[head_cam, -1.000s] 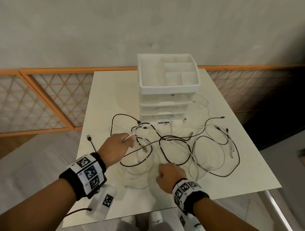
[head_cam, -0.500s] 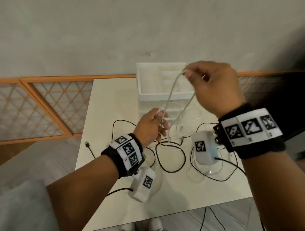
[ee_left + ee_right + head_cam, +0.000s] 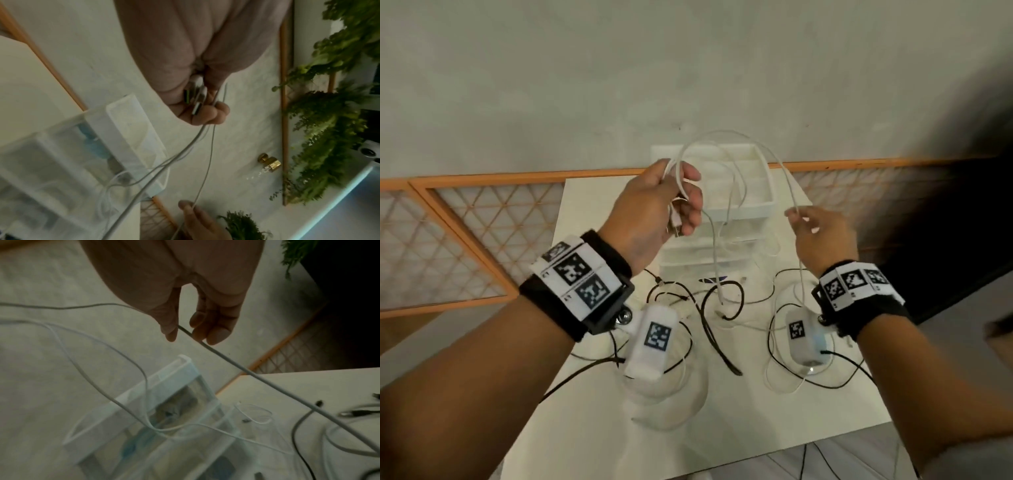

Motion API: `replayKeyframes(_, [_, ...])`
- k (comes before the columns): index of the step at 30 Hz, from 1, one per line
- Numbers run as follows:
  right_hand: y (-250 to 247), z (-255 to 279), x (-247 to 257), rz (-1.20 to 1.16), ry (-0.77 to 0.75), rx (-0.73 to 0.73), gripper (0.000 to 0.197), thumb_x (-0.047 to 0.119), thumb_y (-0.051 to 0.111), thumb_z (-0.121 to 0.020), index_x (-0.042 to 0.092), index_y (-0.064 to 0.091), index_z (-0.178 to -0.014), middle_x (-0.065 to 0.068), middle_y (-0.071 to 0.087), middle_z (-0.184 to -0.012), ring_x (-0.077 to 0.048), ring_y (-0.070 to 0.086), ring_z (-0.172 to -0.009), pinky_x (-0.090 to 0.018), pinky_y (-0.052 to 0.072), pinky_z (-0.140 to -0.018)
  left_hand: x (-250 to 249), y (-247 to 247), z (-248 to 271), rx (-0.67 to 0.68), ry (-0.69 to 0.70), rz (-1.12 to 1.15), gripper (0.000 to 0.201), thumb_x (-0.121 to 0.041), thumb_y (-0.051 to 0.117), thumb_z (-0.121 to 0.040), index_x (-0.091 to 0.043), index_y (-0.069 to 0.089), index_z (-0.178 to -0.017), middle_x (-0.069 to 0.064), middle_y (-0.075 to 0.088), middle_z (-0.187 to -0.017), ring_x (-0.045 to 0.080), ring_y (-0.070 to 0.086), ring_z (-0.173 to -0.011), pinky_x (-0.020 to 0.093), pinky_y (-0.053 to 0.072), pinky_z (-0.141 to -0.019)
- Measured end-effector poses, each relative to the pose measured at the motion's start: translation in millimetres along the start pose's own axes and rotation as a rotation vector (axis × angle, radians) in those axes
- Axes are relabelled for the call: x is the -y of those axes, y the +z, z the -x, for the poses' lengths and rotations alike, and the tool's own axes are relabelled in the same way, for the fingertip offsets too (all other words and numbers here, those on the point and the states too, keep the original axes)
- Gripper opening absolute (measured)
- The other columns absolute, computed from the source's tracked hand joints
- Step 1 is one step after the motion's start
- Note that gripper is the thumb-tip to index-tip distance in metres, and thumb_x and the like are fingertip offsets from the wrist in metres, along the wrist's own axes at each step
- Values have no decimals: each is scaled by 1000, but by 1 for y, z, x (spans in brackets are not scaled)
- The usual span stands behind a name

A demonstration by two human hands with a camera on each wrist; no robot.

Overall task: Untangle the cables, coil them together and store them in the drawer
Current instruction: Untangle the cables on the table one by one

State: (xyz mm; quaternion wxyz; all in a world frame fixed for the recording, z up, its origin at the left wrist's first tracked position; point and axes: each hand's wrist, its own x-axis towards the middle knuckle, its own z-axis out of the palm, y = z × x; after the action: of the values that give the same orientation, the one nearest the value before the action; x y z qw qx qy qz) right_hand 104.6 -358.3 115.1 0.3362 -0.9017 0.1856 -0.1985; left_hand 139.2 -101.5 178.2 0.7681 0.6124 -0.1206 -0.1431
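Left hand (image 3: 654, 209) fingers curled round white cable (image 3: 779, 161) loops, two plugs (image 3: 198, 94) visible, maybe more. Right hand (image 3: 822, 236) pinches one strand.

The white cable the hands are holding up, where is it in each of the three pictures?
Head view: the white cable arches above the table between the left hand and the right hand.
Left wrist view: the cable drops from the left hand's grip, centre, to the right hand's fingertips below.
Right wrist view: it slants from the pinching fingers toward the lower right.
Shared landmark: the white drawer unit, behind the cable in all three.
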Motion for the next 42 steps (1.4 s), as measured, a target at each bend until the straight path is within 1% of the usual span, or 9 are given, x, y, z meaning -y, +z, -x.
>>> replayKeyframes(4, [-6,-16,0,-63,148,-1,18,37,52,-98,27,67,-98,-2,68,-87,-30,69,-80,-43,58,-81,18,-10,3,-61,-72,-188,24,-12,36,-105,-11,59,-97,4,56,-64,18,43,-49,27,32,-49])
replayKeyframes(10, [-48,-58,46,-373,-11,-181,28,51,49,-95,28,65,-101,-1,70,-77,-19,64,-57,-33,57,-57,55,-36,9,-128,-193,-364,28,-23,40,-106,-11,62,-94,0,51,-61,13,36,-51,26,32,-47])
replayKeyframes(16, [-31,-68,51,-310,-3,-124,35,67,42,-88,38,60,-79,3,70,-74,-25,71,-71,-52,58,-78,68,-49,11,-140,-226,-415,29,-23,39,-106,-10,63,-96,1,55,-61,13,36,-48,24,32,-44])
replayKeyframes(25, [-52,-111,71,-397,-166,-177,26,55,53,-91,35,58,-107,17,63,-119,-17,73,-77,-38,61,-71,98,-69,16,-69,-316,-772,26,-15,38,-103,-4,61,-95,1,60,-68,15,44,-63,28,36,-56])
replayKeyframes(29, [-48,-105,55,-357,-235,-208,33,56,52,-93,34,56,-117,33,63,-99,-12,73,-73,-42,60,-72,97,-71,11,-63,-322,-807,23,-11,40,-100,-9,61,-91,-1,62,-67,12,49,-66,28,36,-60])
replayKeyframes(31, [-40,-98,29,-217,-206,-166,32,51,55,-93,35,55,-120,23,68,-97,-17,73,-78,-39,59,-75,96,-72,9,-89,-329,-772,22,-7,41,-98,-9,61,-89,1,62,-64,15,49,-62,28,37,-57])
replayKeyframes(36, [-11,-61,-41,309,47,265,61,19,63,-88,26,42,-145,-9,56,-140,-32,57,-122,-40,44,-102,82,-66,6,-81,-307,-743,27,-13,38,-101,-10,62,-89,4,65,-59,16,49,-53,25,39,-47])
replayKeyframes(39, [6,-10,-19,24,-95,151,41,25,74,-84,23,63,-124,1,67,-116,-12,63,-83,-28,51,-85,73,-53,2,-53,-349,-718,27,-13,36,-101,-5,61,-94,6,67,-61,16,49,-43,21,36,-39])
replayKeyframes(42, [30,56,28,-195,-272,457,42,44,76,-80,30,66,-119,12,68,-103,5,51,-56,-13,42,-63,69,-35,-1,-16,-361,-603,28,-12,35,-104,-1,59,-95,13,67,-66,16,51,-40,20,35,-39])
